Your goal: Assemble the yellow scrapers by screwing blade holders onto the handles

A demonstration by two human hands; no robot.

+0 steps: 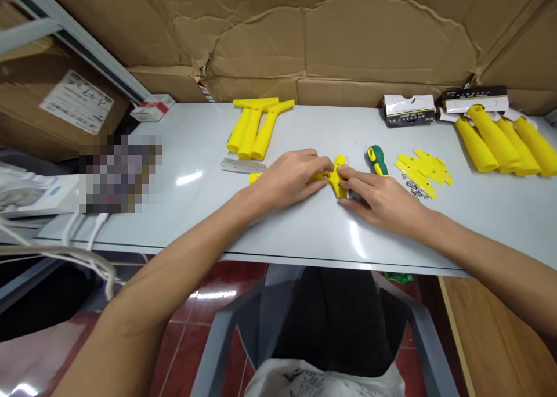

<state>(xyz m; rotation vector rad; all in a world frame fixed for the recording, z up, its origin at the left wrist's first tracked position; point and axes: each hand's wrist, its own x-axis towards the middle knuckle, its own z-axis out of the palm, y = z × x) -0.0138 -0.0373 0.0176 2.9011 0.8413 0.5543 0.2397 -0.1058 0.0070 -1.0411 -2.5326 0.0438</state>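
A yellow plastic scraper [338,179] lies on the table between my two hands, its wide head toward the right. My left hand [291,179] is closed around its handle, whose end shows past the wrist. The fingers of my right hand [380,202] press on the head, where a thin pale edge, perhaps a blade, sticks out. Just beyond the right hand lies a green and yellow screwdriver [378,160]. To its right are several flat yellow plates [424,168] and a small heap of screws [413,187]. A flat metal strip [243,165] lies beyond the left hand.
Three yellow scraper handles [255,127] lie at the back. Several more handles [500,144] lean by small boxes [409,111] at the right. A red and white box [153,108] stands back left, and white cables [91,234] hang at the left edge. Cardboard [339,43] walls the back.
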